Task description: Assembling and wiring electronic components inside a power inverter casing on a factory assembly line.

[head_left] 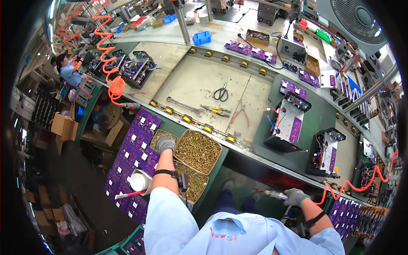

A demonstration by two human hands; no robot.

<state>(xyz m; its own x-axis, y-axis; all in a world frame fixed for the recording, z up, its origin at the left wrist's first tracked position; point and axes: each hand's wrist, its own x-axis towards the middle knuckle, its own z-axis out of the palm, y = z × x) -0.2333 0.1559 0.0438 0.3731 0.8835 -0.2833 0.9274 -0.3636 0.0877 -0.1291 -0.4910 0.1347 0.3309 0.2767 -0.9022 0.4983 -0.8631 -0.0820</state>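
My left hand [165, 143], in a grey glove, reaches down into a small box of brass-coloured screws [155, 140]; its fingertips are hidden, so their grip does not show. Beside it lie a larger heap of long brass-coloured screws [198, 151] in a cardboard box and another box of small screws [192, 183]. My right hand [295, 197], also gloved, is closed around a power screwdriver [276, 194] held off the bench's near edge, its tip pointing left. Purple circuit boards [131, 155] with white labels are laid out left of the screws.
A white tub [139, 182] and a red-handled brush [129, 194] rest on the boards. A wrench [185, 106], pliers [216, 110] and scissors [221, 93] lie on the line. Open metal housings [287, 123] stand right. Orange coiled hoses [111, 68] hang left and right. A co-worker [70, 72] sits far left.
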